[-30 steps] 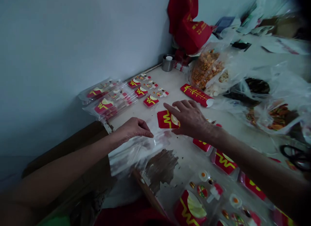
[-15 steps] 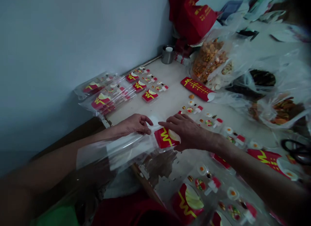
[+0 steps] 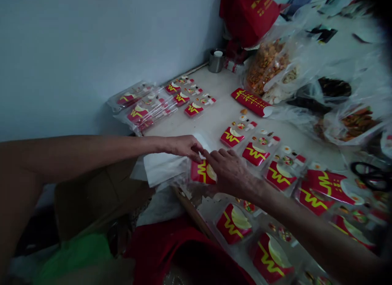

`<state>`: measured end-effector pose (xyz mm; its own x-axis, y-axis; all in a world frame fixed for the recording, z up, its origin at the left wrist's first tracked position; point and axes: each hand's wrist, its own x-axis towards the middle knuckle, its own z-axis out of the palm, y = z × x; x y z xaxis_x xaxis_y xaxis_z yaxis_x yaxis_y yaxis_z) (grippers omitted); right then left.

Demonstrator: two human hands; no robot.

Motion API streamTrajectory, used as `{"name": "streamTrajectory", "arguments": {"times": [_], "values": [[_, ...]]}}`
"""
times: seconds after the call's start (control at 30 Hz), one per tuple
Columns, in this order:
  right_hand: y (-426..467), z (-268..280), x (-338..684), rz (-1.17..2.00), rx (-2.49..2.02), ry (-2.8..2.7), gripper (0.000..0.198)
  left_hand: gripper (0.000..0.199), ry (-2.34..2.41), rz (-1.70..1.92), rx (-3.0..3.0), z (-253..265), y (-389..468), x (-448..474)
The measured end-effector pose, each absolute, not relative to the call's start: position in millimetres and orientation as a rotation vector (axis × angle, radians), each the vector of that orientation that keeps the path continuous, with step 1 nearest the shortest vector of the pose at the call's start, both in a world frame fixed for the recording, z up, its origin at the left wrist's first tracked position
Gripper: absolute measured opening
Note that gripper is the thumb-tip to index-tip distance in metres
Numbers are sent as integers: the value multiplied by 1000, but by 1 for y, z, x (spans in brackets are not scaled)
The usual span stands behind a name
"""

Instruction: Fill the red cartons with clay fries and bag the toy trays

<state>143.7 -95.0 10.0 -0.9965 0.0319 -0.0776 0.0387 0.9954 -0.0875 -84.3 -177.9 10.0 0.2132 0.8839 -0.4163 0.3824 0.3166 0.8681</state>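
Note:
At the near table edge, my left hand pinches the upper edge of a clear plastic bag with a white sheet in it. My right hand curls over the right end of the bag, its index finger meeting the left fingertips. Beneath it shows a red fries-box shaped piece with a yellow zigzag. The right thumb is hidden. Whether that piece lies wholly within the bag, I cannot tell.
Rows of similar clear packs cover the table to the right. Filled bags are stacked by the wall. Behind stand a metal cup, a red printed carton and bags of small pieces. Black scissors lie far right.
Both hands have come together at the bag's upper edge. The bag's left end has swung down below my left forearm. The view has shifted slightly.

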Motion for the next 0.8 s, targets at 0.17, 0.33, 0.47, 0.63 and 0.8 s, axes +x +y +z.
{"name": "streamTrajectory", "arguments": {"times": [0.17,0.33,0.47,0.63,0.8], "values": [[-114,-3,129,-244,521,3020,105,40,1969,542,1689,19,-188,-59],[-115,-2,137,-165,648,2949,113,45,2507,558,1753,-9,-245,-23],[-111,1,164,-83,672,2871,91,47,2571,639,1632,-37,-252,-11],[-111,-7,172,-125,763,2863,75,35,2606,607,1587,-40,-234,-11],[-118,-13,171,-136,827,2889,72,38,2600,453,1765,-35,-226,-5]]}}
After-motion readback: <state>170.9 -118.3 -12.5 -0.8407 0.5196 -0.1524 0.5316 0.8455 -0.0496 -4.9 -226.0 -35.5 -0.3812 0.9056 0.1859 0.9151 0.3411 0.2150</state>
